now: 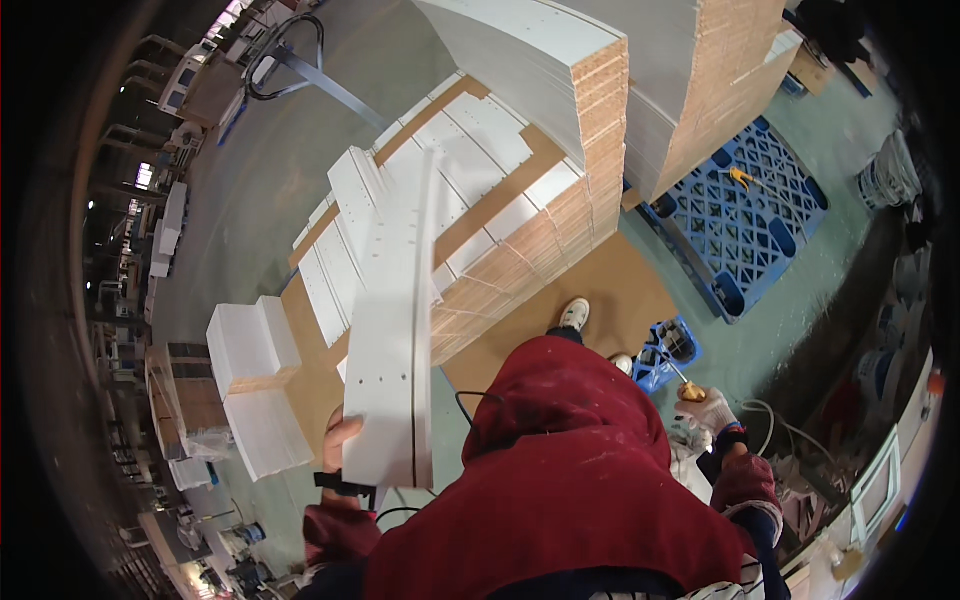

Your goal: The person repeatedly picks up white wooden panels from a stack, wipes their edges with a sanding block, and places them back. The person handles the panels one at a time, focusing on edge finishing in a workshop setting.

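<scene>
My left hand (pixel 340 442) grips the near end of a long white panel (pixel 388 340) with small drilled holes. The panel slants up and away over a stack of similar boards, its far end reaching above them. Part of this hand is hidden by the panel. On the right, my gloved right hand (pixel 712 410) is closed around a tool (pixel 691 391) with a yellow-orange handle and a thin metal shaft. Its shaft points toward a small blue plastic crate (pixel 668 350) near my feet. Whether the tip touches the crate, I cannot tell.
White boards with raw particleboard edges (pixel 530 260) are stacked ahead. Taller panels (pixel 660 90) stand behind. At right lies a blue plastic pallet (pixel 745 225) bearing a yellow-handled tool (pixel 740 178). A pale hose (pixel 790 428) trails beside my right arm. More white boards (pixel 262 400) stand left.
</scene>
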